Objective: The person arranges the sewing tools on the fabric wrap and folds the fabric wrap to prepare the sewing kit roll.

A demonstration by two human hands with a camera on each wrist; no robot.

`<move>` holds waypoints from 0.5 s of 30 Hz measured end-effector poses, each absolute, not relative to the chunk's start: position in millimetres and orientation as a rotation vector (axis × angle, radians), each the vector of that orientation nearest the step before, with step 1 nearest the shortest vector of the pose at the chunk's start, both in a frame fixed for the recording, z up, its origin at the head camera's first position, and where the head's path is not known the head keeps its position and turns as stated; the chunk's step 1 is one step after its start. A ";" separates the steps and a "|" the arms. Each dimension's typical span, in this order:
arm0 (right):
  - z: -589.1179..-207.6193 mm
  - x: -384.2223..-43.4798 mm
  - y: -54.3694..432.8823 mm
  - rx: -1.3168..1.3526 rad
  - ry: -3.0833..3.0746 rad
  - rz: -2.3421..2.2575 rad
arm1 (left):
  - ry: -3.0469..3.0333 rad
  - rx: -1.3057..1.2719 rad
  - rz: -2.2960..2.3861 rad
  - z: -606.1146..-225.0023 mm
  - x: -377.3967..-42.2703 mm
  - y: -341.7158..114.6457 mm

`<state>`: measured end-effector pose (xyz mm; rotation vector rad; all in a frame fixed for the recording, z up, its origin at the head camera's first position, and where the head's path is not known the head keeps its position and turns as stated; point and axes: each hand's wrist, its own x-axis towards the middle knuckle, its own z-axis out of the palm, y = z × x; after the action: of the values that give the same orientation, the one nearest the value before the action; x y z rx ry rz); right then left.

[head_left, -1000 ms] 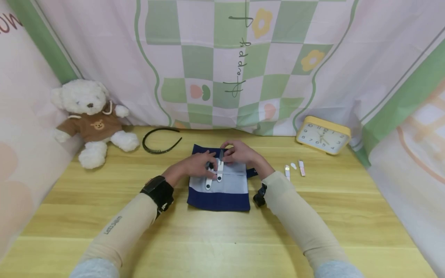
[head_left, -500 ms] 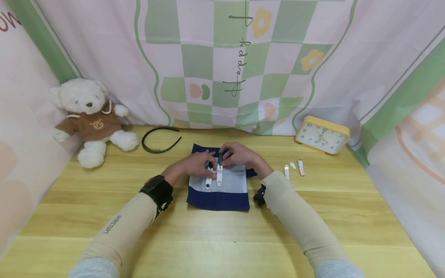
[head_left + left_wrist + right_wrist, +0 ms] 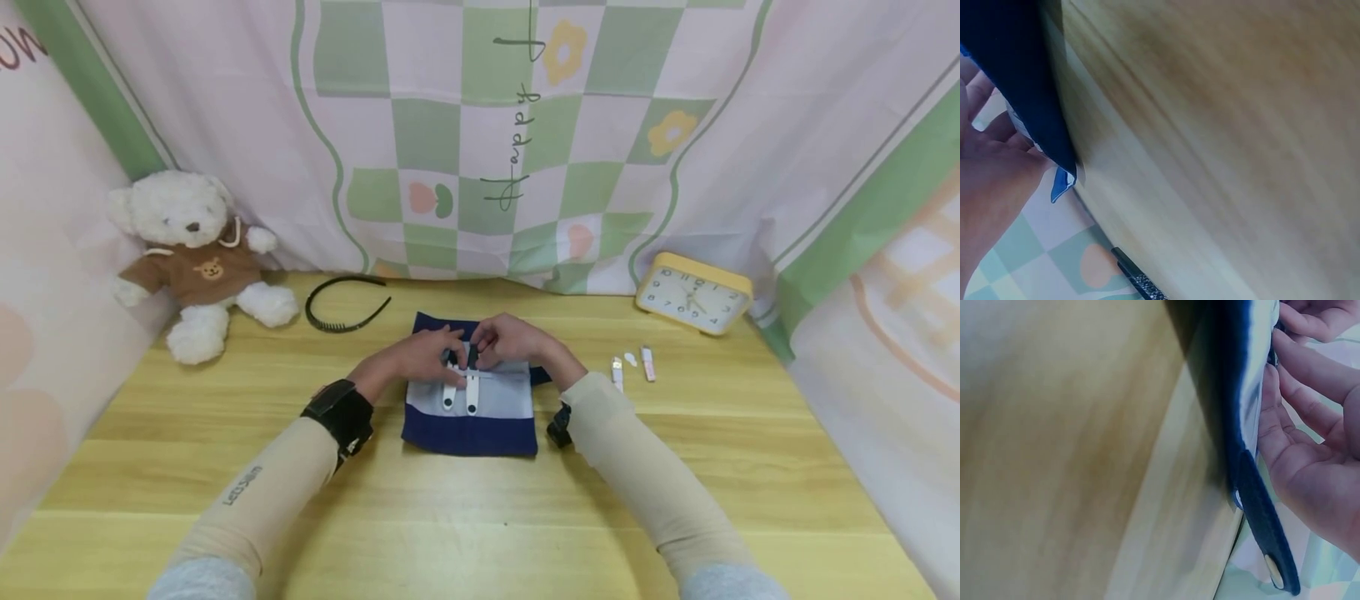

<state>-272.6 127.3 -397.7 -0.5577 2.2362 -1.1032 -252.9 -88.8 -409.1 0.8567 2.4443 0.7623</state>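
A navy fabric pouch (image 3: 470, 437) with a pale grey lining lies unfolded on the table. Two slim white-handled tools with dark upper ends sit side by side on the lining, under a band across it; their exact kind cannot be told. My right hand (image 3: 513, 340) pinches the dark end of the right-hand tool (image 3: 472, 396). Over the left-hand tool (image 3: 449, 398) lies my left hand (image 3: 423, 354), its fingers spread and partly covering it. From the right wrist, the pouch's snap strap (image 3: 1266, 531) sticks out below my right hand (image 3: 1316, 450).
Right of the pouch lie two small white-and-pink items (image 3: 649, 364) and a little white piece (image 3: 631, 359). A yellow clock (image 3: 693, 296) stands back right. A black headband (image 3: 337, 325) and a teddy bear (image 3: 202, 267) are at the left; a curtain (image 3: 517, 167) hangs behind.
My right hand has moved slightly towards me, and the right-hand tool has slid down through the band until its end is level with the other. The left hand has stayed put.
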 end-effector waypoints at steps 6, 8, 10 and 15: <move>-398.4 -271.3 128.4 -0.559 2.244 -1.109 | 2.449 0.909 0.756 -405.6 -254.0 -88.0; -398.3 -271.3 130.1 -0.571 2.251 -1.114 | 2.453 0.925 0.773 -403.8 -253.9 -88.4; -396.9 -271.1 133.2 -0.585 2.265 -1.124 | 2.470 0.930 0.792 -402.9 -254.2 -88.6; -389.6 -270.2 146.7 -0.597 2.311 -1.211 | 2.530 0.905 0.817 -400.6 -254.6 -87.6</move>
<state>-270.2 146.7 -389.6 -0.5974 2.3105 -1.2108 -254.6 -87.6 -400.6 0.9047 2.5295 0.8174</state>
